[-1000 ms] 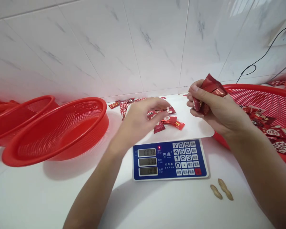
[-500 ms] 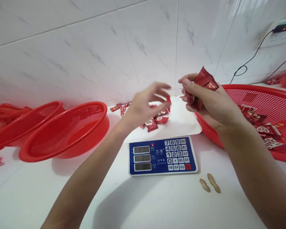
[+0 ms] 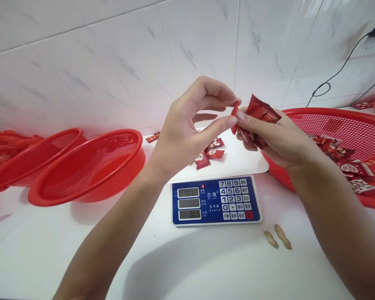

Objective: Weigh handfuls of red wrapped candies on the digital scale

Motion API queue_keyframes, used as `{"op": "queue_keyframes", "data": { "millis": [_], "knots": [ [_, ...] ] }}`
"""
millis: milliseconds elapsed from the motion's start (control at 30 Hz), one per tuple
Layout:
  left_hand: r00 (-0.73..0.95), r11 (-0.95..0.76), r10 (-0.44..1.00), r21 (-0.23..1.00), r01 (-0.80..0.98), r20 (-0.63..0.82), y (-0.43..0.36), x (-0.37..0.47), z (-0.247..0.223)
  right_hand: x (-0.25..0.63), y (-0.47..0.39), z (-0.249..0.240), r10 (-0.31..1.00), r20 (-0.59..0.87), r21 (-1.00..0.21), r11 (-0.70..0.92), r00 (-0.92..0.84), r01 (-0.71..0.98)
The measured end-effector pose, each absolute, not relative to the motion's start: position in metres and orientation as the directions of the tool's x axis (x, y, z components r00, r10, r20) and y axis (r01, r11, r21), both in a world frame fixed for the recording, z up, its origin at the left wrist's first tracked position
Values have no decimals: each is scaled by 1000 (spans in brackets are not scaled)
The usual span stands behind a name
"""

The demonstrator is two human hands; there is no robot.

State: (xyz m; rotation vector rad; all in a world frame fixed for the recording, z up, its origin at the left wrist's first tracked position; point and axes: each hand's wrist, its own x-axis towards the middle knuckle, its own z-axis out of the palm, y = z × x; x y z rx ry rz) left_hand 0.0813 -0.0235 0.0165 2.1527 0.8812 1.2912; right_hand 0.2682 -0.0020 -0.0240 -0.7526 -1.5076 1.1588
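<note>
My right hand [image 3: 268, 131] is closed around several small red snack packets [image 3: 262, 112], held above the back right of a digital scale. Between the thumb and fingertips of my left hand [image 3: 193, 121] is another red snack packet [image 3: 235, 114], which also touches my right thumb. Other snack packets [image 3: 208, 155] lie on the white plate [image 3: 246, 160] of the scale, partly hidden behind my left hand. The blue panel [image 3: 217, 201] of the scale, with keys and three displays, faces me.
A red mesh basket [image 3: 340, 114] holding packets stands at the right. Two more red baskets [image 3: 112, 166] stand at the left, beside red plastic bags [image 3: 9, 146]. Two peanuts [image 3: 278, 237] lie before the scale. A socket strip [image 3: 368, 43] with cables is by the tiled wall.
My left hand has risen from the scale plate and moved right with a red packet, meeting my right hand. The top display reading has dropped. My view has shifted slightly.
</note>
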Motion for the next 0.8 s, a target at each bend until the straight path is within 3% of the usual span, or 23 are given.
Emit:
{"op": "queue_keyframes", "data": {
  "millis": [200,267,367,467,533,633,800],
  "knots": [
    [325,-626,778,707,329,538,-24,76,17,267,-2,-23,903,365,-931,361,-228,-62],
    [352,-629,776,685,367,523,-17,68,14,275,-5,-17,918,363,-927,374,-159,39],
    [404,-591,806,602,537,432,6,51,4,299,-10,-2,922,379,-819,295,78,491],
    [501,-534,841,459,710,204,32,33,-9,327,-13,10,851,416,-542,-50,320,839],
    [564,-535,825,363,763,32,47,28,-19,340,-13,12,849,369,-415,-213,377,885],
    [586,-543,803,267,796,-113,63,28,-32,350,-8,8,892,267,-339,-269,366,902],
    [651,-616,751,239,750,-106,72,33,-52,353,-5,4,929,162,-337,-264,331,904]
  ]
}}
